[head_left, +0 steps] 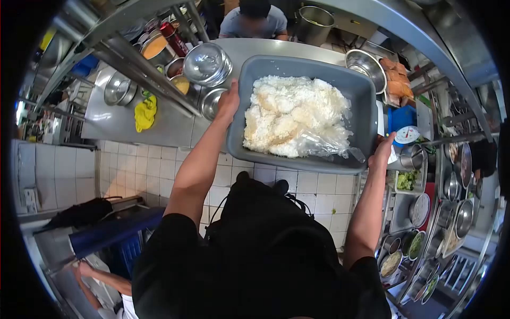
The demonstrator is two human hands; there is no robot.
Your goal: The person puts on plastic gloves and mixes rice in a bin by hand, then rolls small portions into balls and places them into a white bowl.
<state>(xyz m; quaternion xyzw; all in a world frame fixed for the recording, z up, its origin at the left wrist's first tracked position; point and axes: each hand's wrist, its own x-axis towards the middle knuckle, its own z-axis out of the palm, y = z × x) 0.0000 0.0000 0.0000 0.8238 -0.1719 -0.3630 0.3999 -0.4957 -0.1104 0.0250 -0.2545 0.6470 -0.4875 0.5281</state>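
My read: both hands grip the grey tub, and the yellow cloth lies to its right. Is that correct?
Not quite: the head view shows the yellow cloth to the left of the grey tub. The left hand and right hand do both grip it.

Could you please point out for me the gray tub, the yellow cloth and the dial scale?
Gray tub (pixel 364 114), head view: on its bare inner wall, picture right.
Yellow cloth (pixel 145 113), head view: on its crumpled middle.
Dial scale (pixel 407 135), head view: on its round white face.

gry tub (pixel 363 103), wht-tan rice (pixel 289 114), ylw cloth (pixel 145 113)
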